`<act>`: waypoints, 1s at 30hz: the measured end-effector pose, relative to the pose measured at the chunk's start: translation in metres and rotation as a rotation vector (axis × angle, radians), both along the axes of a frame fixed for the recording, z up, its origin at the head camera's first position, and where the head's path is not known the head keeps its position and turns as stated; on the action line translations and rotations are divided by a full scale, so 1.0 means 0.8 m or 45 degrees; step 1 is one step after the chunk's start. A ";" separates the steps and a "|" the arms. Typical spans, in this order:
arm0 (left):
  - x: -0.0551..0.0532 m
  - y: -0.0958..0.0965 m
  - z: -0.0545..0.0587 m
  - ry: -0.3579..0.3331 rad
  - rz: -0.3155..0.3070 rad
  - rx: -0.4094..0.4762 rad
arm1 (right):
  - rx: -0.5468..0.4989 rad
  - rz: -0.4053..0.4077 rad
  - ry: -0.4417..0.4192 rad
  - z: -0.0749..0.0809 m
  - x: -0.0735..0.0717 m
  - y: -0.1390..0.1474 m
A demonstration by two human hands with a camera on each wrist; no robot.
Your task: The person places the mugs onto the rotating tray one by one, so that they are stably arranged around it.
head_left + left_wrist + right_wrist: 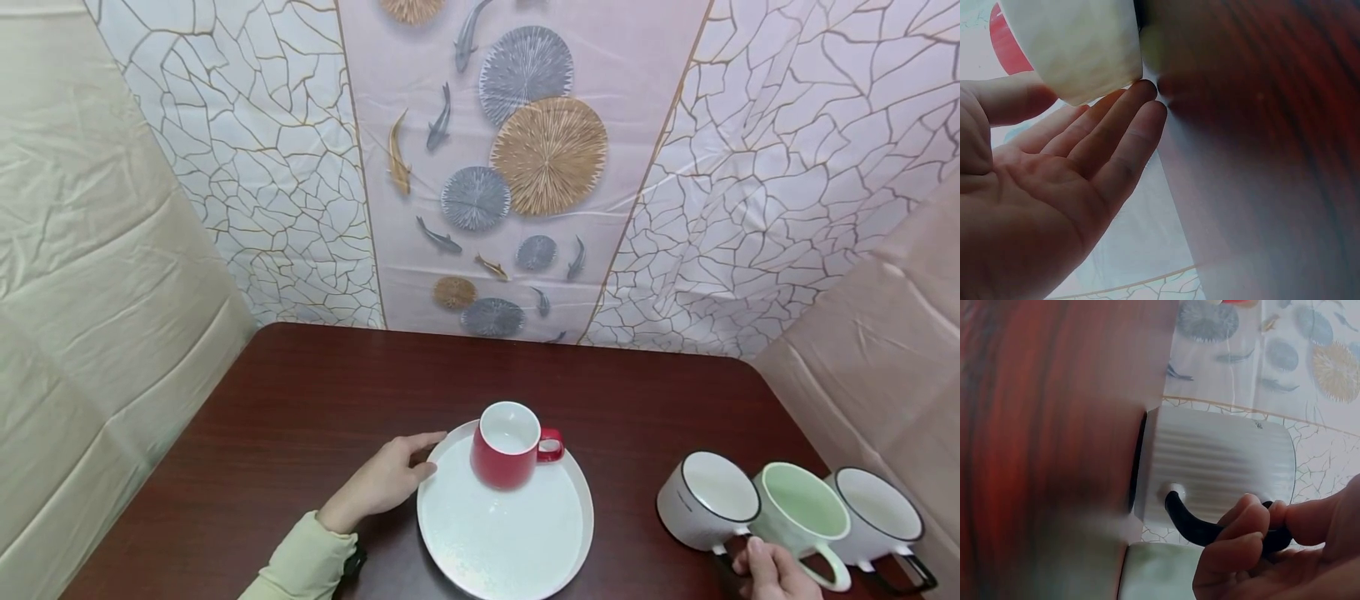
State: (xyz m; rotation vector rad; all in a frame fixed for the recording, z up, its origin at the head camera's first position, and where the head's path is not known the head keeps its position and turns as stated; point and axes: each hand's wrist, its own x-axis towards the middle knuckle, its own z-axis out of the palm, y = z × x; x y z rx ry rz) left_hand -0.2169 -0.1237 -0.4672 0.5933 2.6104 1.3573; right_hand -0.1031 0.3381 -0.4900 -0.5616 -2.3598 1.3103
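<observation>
My left hand (386,479) touches the left rim of a round white tray (510,554). Its fingers are nearly straight against the tray's side in the left wrist view. A red mug (501,467) with a white inside stands upright near the tray's back edge, its handle pointing right. At the lower right, my right hand (772,571) pinches the black handle (1191,525) of a black-rimmed white mug (697,504). This mug appears upright, with its ribbed side visible in the right wrist view.
Just right of the gripped mug is a pale green mug (802,508), then another black-rimmed white mug (873,517) with a black handle. They stand close together near the right side of the dark wooden table (337,375). Patterned cloth (285,167) hangs behind the table.
</observation>
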 end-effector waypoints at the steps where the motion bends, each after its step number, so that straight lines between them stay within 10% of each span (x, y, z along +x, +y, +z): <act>1: 0.000 0.000 0.000 0.000 0.000 0.001 | -0.009 0.000 0.014 0.000 0.000 0.000; 30: 0.003 0.001 0.002 -0.012 -0.002 0.008 | 0.062 0.221 0.166 0.038 0.005 -0.033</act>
